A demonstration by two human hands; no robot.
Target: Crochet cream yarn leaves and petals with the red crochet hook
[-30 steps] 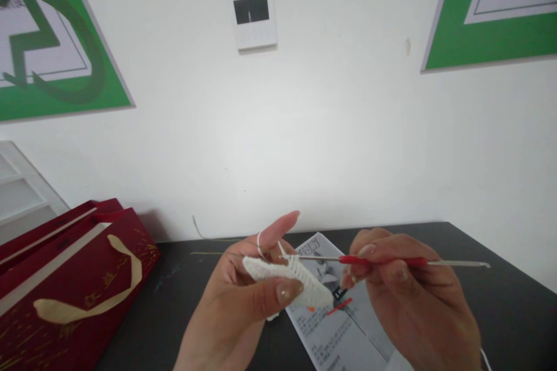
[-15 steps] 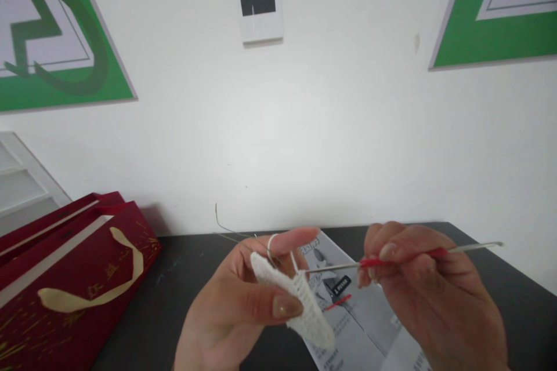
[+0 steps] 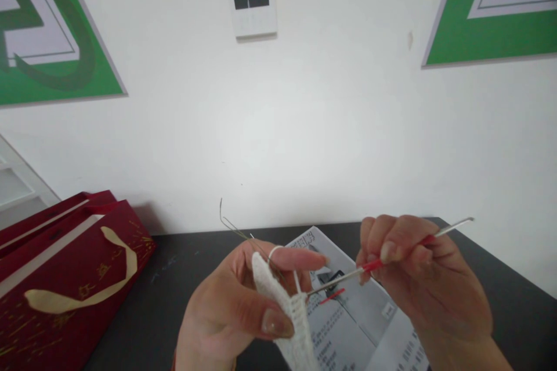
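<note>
Here left hand [image 3: 230, 316] pinches white crocheted strip [image 3: 287, 310] above black desk [image 3: 183, 278], right hand [image 3: 418, 275] closed on red-handled metal crochet hook [image 3: 374, 264], mid-stitch; next likely needs catching the white yarn [image 3: 296, 281]

Hands [image 3: 331, 295] with crochet hook [image 3: 383, 259], white crochet piece [image 3: 285, 301]

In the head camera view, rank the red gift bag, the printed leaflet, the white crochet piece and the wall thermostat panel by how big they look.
1. red gift bag
2. printed leaflet
3. white crochet piece and wall thermostat panel: these look alike; the crochet is much nearer the camera and cut off by the frame, so they are unranked.
</note>
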